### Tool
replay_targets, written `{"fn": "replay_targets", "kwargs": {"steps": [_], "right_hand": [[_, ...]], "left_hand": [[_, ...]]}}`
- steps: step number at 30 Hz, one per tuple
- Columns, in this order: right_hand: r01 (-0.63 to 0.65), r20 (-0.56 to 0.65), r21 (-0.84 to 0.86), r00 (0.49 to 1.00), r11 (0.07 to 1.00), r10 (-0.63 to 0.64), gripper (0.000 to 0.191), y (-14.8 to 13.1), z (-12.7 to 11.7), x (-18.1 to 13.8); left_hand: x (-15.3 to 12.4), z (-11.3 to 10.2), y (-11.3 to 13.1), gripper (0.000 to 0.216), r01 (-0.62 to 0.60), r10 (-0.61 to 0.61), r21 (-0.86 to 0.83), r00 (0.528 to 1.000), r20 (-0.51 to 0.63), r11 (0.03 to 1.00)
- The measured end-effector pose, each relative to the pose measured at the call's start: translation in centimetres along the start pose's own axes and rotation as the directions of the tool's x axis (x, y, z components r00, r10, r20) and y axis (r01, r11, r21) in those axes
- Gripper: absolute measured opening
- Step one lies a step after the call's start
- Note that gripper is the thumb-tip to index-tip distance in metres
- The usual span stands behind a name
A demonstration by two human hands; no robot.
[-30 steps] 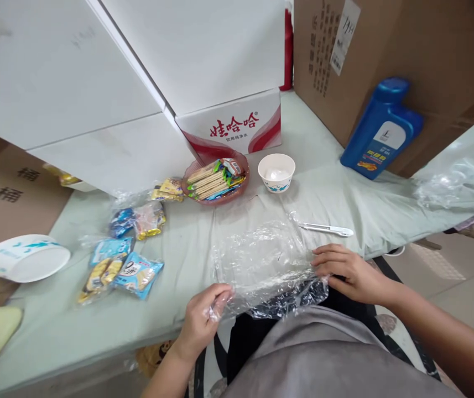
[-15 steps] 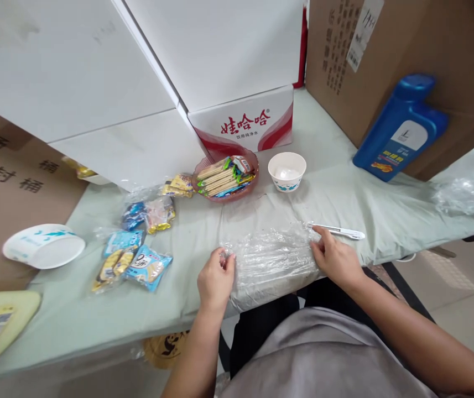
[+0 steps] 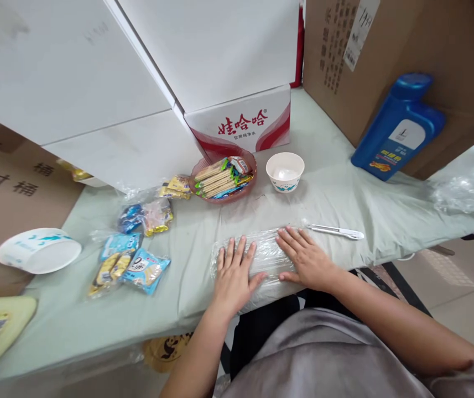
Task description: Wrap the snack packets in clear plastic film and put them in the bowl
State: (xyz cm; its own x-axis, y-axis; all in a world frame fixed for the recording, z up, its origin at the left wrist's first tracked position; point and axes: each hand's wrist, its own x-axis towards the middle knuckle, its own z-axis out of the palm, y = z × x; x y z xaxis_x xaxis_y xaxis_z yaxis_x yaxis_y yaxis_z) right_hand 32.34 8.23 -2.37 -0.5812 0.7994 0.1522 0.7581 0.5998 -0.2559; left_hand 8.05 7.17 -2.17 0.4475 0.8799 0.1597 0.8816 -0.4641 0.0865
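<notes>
A clear plastic bag (image 3: 266, 251) lies flat at the front of the cloth-covered table. My left hand (image 3: 234, 276) rests on its left part, palm down with the fingers spread. On its right part my right hand (image 3: 306, 260) presses flat, fingers also apart. Neither hand grips anything. Just beyond my right hand lies a slim white utility knife (image 3: 336, 231). A white paper bowl (image 3: 285, 172) with a blue pattern stands upright behind the bag. To its left is a pinkish glass bowl (image 3: 223, 190) filled with packaged snack sticks and other wrapped snacks.
Bagged snacks (image 3: 131, 265) lie at the left, near a tipped paper bowl (image 3: 40, 251) and a yellow container (image 3: 0, 331). White boxes (image 3: 240, 124) line the back. A blue bottle (image 3: 398, 130) leans by a cardboard box (image 3: 369, 94); clear plastic (image 3: 461, 188) lies at the right.
Both hands have let go of the plastic's edges and moved inward onto it, their fingers now spread flat. The view has shifted slightly; the bowls, knife and snacks stay in place.
</notes>
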Motion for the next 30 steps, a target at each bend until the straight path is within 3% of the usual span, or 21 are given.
{"fn": "replay_targets", "kwargs": {"steps": [5, 6, 8, 10, 13, 15, 18, 21, 23, 27, 30], "right_hand": [[-0.023, 0.001, -0.018, 1.000, 1.000, 0.023, 0.103, 2.3, -1.0, -3.6], [0.012, 0.005, -0.001, 1.000, 1.000, -0.012, 0.097, 2.5, -1.4, -4.5], [0.088, 0.007, 0.045, 0.996, 0.995, -0.088, 0.069, 2.5, -2.0, -5.9], [0.116, -0.039, 0.106, 0.993, 0.988, -0.113, 0.039, 2.2, -2.7, -6.9], [0.086, -0.151, 0.231, 0.987, 0.969, -0.051, 0.025, 1.9, -3.6, -7.3], [0.046, -0.177, 0.309, 0.984, 0.950, 0.010, 0.022, 1.9, -4.0, -7.0], [-0.065, -0.180, 0.339, 0.975, 0.939, 0.132, 0.024, 2.1, -4.1, -6.1], [-0.188, -0.199, 0.290, 0.947, 0.938, 0.252, 0.027, 2.4, -3.5, -4.8], [-0.272, -0.190, 0.218, 0.930, 0.937, 0.314, 0.029, 2.5, -2.8, -3.8], [-0.400, -0.121, -0.010, 0.910, 0.916, 0.396, 0.028, 2.6, -2.0, -2.3], [-0.425, -0.160, -0.097, 0.899, 0.900, 0.407, 0.029, 2.6, -2.1, -2.4]], "left_hand": [[-3.7, -0.3, -2.8, 0.092, -0.001, 0.001, 0.012, 1.000, 0.012, 1.000], [-4.4, -0.6, -3.1, 0.093, -0.034, 0.034, -0.004, 0.999, 0.027, 0.999], [-5.4, -1.3, -3.7, 0.086, -0.106, 0.109, -0.054, 0.992, 0.061, 0.993], [-5.9, -2.0, -3.9, 0.065, -0.159, 0.166, -0.124, 0.985, 0.052, 0.979], [-6.1, -3.1, -4.1, 0.029, -0.172, 0.165, -0.287, 0.985, -0.050, 0.942], [-5.9, -3.5, -4.3, 0.018, -0.138, 0.102, -0.422, 0.989, -0.105, 0.896], [-5.0, -3.6, -4.6, 0.017, 0.028, -0.107, -0.544, 0.988, -0.114, 0.839], [-3.7, -2.7, -4.7, 0.023, 0.276, -0.377, -0.539, 0.923, -0.084, 0.796], [-2.8, -1.8, -4.6, 0.027, 0.385, -0.483, -0.500, 0.872, -0.077, 0.775], [-1.7, -0.7, -4.2, 0.026, 0.432, -0.502, -0.368, 0.856, -0.119, 0.824], [-1.3, -1.2, -3.8, 0.030, 0.420, -0.468, -0.225, 0.850, -0.243, 0.879]]}}
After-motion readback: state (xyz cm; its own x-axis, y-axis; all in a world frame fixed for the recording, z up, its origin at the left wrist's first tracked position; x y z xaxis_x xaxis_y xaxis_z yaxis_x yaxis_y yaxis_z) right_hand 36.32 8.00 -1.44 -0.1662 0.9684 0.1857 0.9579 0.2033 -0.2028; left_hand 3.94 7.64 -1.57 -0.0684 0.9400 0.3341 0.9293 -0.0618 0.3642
